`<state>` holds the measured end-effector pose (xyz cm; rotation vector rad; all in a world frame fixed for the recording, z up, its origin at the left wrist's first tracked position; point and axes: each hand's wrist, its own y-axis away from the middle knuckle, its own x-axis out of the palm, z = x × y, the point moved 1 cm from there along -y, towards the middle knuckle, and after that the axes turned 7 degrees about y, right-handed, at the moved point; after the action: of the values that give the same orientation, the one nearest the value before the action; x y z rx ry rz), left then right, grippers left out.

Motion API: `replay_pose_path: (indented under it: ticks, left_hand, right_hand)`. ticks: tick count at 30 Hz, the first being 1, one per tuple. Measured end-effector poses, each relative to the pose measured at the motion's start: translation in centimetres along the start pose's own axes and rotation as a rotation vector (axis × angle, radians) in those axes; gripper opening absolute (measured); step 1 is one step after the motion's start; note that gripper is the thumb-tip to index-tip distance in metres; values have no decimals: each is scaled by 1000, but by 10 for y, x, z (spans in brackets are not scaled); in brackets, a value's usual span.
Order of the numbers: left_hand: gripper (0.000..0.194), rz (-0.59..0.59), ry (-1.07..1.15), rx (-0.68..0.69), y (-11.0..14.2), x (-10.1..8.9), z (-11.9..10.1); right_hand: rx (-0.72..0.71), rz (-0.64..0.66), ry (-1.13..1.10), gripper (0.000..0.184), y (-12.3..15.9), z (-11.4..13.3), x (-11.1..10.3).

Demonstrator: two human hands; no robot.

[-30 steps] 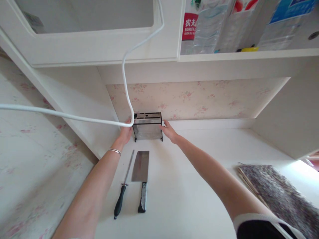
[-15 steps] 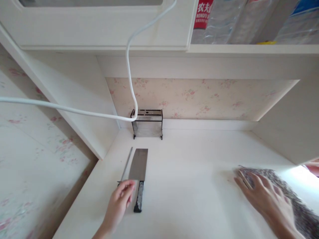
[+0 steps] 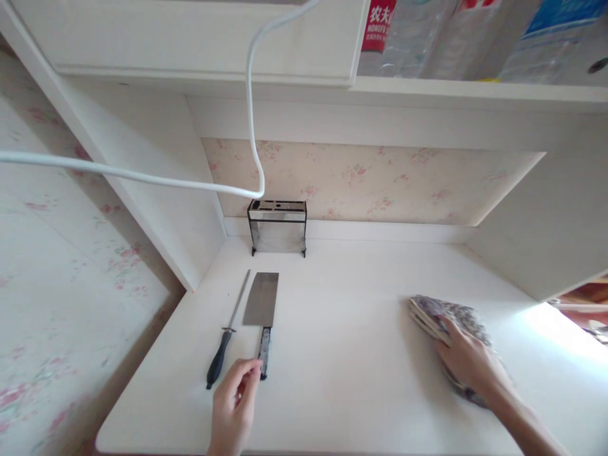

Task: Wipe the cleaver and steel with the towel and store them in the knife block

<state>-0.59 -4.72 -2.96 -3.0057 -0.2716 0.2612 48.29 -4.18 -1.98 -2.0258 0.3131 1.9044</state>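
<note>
My right hand (image 3: 468, 358) grips a folded, mottled grey cloth (image 3: 456, 311) on the right of the counter, with the palm over it. Loosely curled, my left hand (image 3: 236, 399) has its fingertips at the lower handle of a cleaver (image 3: 262, 301). Nothing shows inside those fingers. The cleaver lies flat, blade away from me, its dark handle worn pale in patches. To its left rests a sharpening steel (image 3: 221, 354) with a black handle. Behind both, a knife block (image 3: 278, 231) with a slotted top and clear front stands against the back wall.
A white cable (image 3: 180, 183) hangs across the view, in front of the knife block's upper edge. Overhead, a cabinet shelf (image 3: 451, 87) holds several plastic bottles (image 3: 413, 38). Side panels (image 3: 156, 177) bound the white counter (image 3: 342, 354) left and right.
Both hands have left the knife block. The left came back toward the cleaver's handle; the right took hold of the cloth and shifted it leftward.
</note>
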Motion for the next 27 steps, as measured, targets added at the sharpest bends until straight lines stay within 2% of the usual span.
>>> replay_pose_path:
  ticks: [7, 9, 12, 14, 17, 20, 23, 25, 27]
  left_hand:
    - [22, -4, -47, 24, 4, -1, 0]
    - [23, -21, -65, 32, 5, -1, 2]
    - [23, -55, -81, 34, 8, -3, 7]
    - [23, -80, -77, 17, 8, -3, 10]
    - [25, -139, -61, -9, 6, -5, 13]
    - [27, -159, -69, -14, 5, -5, 12]
    - [25, -174, -115, 52, 10, 0, 3]
    - [22, -117, -151, 137, 17, 10, -10]
    - [19, 61, -171, 186, 23, 30, -28]
  right_hand:
    - [-365, 100, -365, 50, 24, 203, -38]
    - [-427, 101, -396, 48, 31, 247, -45]
    - [-480, 156, -443, 46, 37, 286, -50]
    - [-514, 218, -524, 52, 40, 298, -51]
    - [-572, 270, -696, 62, 43, 297, -50]
    - [-610, 223, -875, 50, 46, 278, -48]
    - [-537, 96, -956, 32, 44, 247, -42]
    - [-420, 32, -931, 32, 40, 222, -35]
    - [-325, -3, -895, 39, 38, 199, -25]
